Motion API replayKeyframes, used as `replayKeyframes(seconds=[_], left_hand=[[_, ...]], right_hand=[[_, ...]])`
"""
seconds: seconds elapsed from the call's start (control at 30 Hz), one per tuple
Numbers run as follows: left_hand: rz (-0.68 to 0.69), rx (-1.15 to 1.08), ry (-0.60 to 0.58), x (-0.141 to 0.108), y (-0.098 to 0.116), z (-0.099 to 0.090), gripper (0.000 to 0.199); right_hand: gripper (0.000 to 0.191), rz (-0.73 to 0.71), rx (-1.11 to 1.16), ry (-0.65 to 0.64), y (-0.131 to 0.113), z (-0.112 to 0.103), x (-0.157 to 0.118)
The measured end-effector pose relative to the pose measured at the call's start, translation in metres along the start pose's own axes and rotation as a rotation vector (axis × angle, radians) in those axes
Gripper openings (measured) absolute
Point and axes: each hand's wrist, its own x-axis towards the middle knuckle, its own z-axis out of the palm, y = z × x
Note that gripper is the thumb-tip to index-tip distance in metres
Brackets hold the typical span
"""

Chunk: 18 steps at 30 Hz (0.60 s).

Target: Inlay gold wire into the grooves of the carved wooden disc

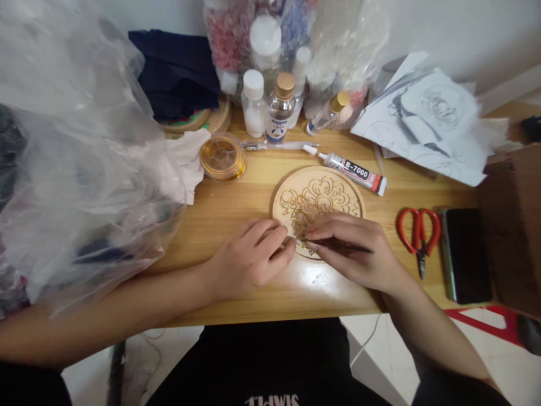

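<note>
A round wooden disc (287,194) with a flower outlined in gold wire lies near the middle of the wooden table. My right hand (357,248) rests over its lower right part, closed on dark tweezers (350,246) whose tip points left at the lower edge of the pattern. At the disc's lower left edge is my left hand (257,254), fingers curled and pressed together; whatever may be between the fingertips is too small to make out. The fingertips of both hands are close together but apart.
Behind the disc lie a B-7000 glue tube (357,172), a pen (274,145), a gold wire spool (223,157) and several bottles (253,104). Red-handled pliers (418,237) and a phone (466,254) are right. Plastic bags (84,141) fill the left; printed papers (431,118) lie back right.
</note>
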Motion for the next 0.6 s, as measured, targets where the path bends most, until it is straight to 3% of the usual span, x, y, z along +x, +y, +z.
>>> replayKeyframes(seconds=[0.27,0.47,0.6], left_hand=[[0.003,-0.028,0.009,-0.0002,0.0005,0.0,0.014],[0.008,-0.024,0.015,-0.0004,-0.0001,0.0011,0.015],[0.004,-0.026,0.024,-0.0004,-0.0007,0.0009,0.016]], right_hand=[[0.011,0.011,-0.005,-0.005,0.0003,0.0005,-0.0006],[0.013,0.037,-0.012,0.173,-0.0023,-0.0004,0.0004],[0.012,0.065,-0.013,0.186,-0.0029,-0.0027,0.001]])
